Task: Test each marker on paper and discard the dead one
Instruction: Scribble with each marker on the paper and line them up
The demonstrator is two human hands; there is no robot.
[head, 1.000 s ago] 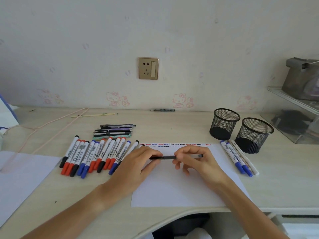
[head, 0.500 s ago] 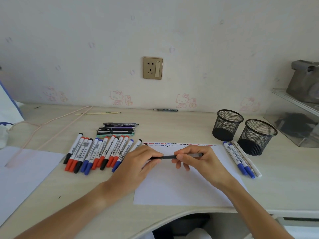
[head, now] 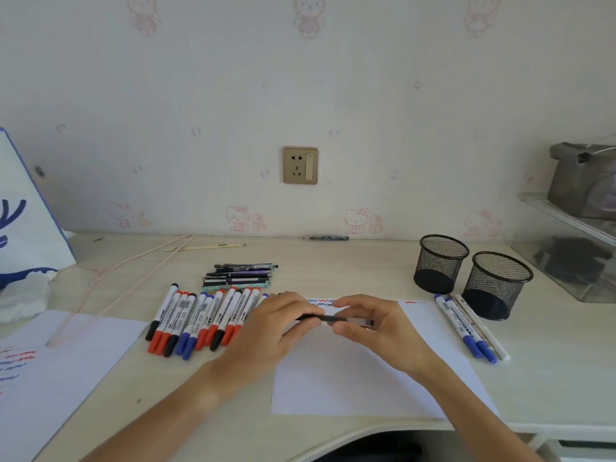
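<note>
A thin pen (head: 328, 318) with a black cap end and clear barrel lies level between both hands, above a white sheet of paper (head: 360, 378). My left hand (head: 270, 331) pinches its black end; my right hand (head: 376, 325) grips the clear barrel. Red, blue and black squiggles (head: 321, 301) run along the sheet's far edge. A row of several red, blue and black capped markers (head: 200, 318) lies left of the sheet. Three markers (head: 466, 328), two with blue caps, lie right of it.
Two black mesh cups (head: 440, 261) (head: 496, 285) stand at the back right. A stack of thin pens (head: 240, 276) lies behind the marker row. Another scribbled sheet (head: 50, 378) lies at the left, a bag (head: 23, 228) behind it, a clear rack (head: 573, 255) far right.
The camera has tilted upward, so the desk sits lower in view. Both hands keep their hold on the pen at the same spot over the sheet.
</note>
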